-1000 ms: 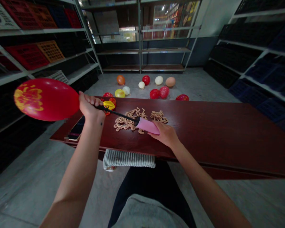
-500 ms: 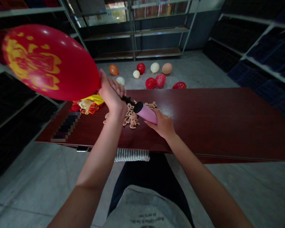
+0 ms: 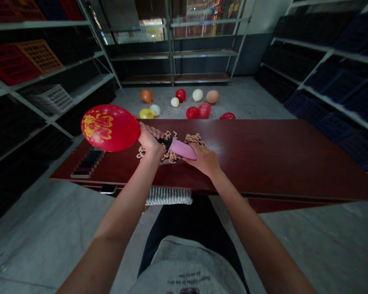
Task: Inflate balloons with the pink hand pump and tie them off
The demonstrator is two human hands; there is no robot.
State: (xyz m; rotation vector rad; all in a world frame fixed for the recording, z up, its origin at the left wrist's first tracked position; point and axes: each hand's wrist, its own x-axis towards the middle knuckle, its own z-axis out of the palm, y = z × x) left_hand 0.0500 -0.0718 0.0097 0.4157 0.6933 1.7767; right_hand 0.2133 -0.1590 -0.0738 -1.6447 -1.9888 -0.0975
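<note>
My left hand (image 3: 149, 142) is closed around the neck of an inflated red balloon (image 3: 110, 127) with a yellow print, held on the black nozzle of a pink hand pump (image 3: 182, 149). My right hand (image 3: 203, 160) grips the pump's pink barrel, pushed in close to the nozzle. Both hands hover over a dark red table (image 3: 263, 159), right above a heap of tan uninflated balloons (image 3: 171, 155).
A phone (image 3: 87, 163) lies at the table's left end, and a ribbed grey cloth (image 3: 168, 196) hangs under its front edge. Several inflated balloons (image 3: 199, 110) sit on the floor beyond the table. Metal shelving with crates (image 3: 27, 65) lines both sides and the back.
The pump has been pushed in, so my two hands are now close together. The balloon has swung from high on the left to lower, just left of the table's heap.
</note>
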